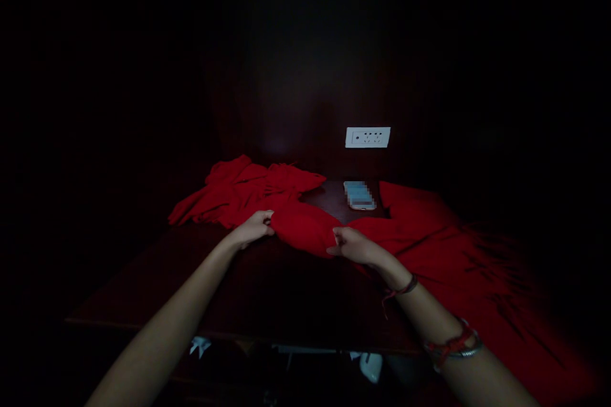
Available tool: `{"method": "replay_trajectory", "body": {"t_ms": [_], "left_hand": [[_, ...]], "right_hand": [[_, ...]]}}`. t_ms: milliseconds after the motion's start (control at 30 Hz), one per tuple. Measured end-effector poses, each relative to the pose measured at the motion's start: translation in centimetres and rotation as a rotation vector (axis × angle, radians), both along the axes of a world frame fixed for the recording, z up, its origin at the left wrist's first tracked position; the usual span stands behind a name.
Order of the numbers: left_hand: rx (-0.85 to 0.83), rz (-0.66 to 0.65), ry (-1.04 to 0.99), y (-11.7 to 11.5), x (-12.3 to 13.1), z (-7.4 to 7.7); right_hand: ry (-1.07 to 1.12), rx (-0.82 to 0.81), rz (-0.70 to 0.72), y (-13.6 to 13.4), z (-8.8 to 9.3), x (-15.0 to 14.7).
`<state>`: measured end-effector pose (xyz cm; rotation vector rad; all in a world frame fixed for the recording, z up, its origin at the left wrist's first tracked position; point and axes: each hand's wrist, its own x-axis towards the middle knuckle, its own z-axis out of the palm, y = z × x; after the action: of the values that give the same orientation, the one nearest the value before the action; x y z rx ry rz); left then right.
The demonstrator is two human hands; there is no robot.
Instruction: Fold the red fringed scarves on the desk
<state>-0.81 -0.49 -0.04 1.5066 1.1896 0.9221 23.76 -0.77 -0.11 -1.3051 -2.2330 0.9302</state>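
A long red scarf (308,227) lies across the dark tabletop, its fringed end spread over the right side. My left hand (255,229) pinches the cloth at the left of its gathered middle part. At the other side of that part, my right hand (352,245) grips it between thumb and fingers. Between both hands the fabric is bunched into a rounded, smooth band. To the left, a crumpled heap of red cloth (248,187) lies behind my left hand; whether it belongs to the same scarf I cannot tell.
A phone (360,195) with a lit, blurred screen lies behind the scarf. On the dark back wall sits a white power socket (367,137). The dark table (191,280) ends at a front edge, with a white object (371,367) below it. The surroundings are very dark.
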Motion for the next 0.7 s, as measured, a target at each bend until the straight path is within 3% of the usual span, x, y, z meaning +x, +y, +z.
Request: {"method": "replay_trajectory", "body": {"t_ms": [100,167,333,433,533,633,700], "left_hand": [[-0.219,-0.128,0.053,-1.4,-0.8,1.4],[-0.298,-0.115,0.093,-1.8,-0.7,1.5],[-0.211,-0.115,0.477,-1.0,-0.4,0.2],[-0.166,-0.159,0.618,-1.0,-1.1,0.6],[-0.064,-0.017,0.579,-0.8,-1.3,1.8],[0.154,0.229,0.558,0.5,0.4,2.2],[0.285,0.265,0.677,1.7,2.2,1.4]], "right_hand": [[-0.094,0.038,-0.054,0.2,-0.1,0.3],[-0.133,0.05,-0.084,0.4,0.1,0.6],[-0.267,0.036,-0.106,-0.1,0.9,0.9],[-0.385,0.015,-0.093,-0.5,1.6,1.3],[-0.411,0.035,-0.144,-0.6,2.5,2.2],[-0.277,0.309,-0.242,-0.3,3.2,2.1],[-0.237,0.454,-0.194,-0.1,2.9,0.9]]}}
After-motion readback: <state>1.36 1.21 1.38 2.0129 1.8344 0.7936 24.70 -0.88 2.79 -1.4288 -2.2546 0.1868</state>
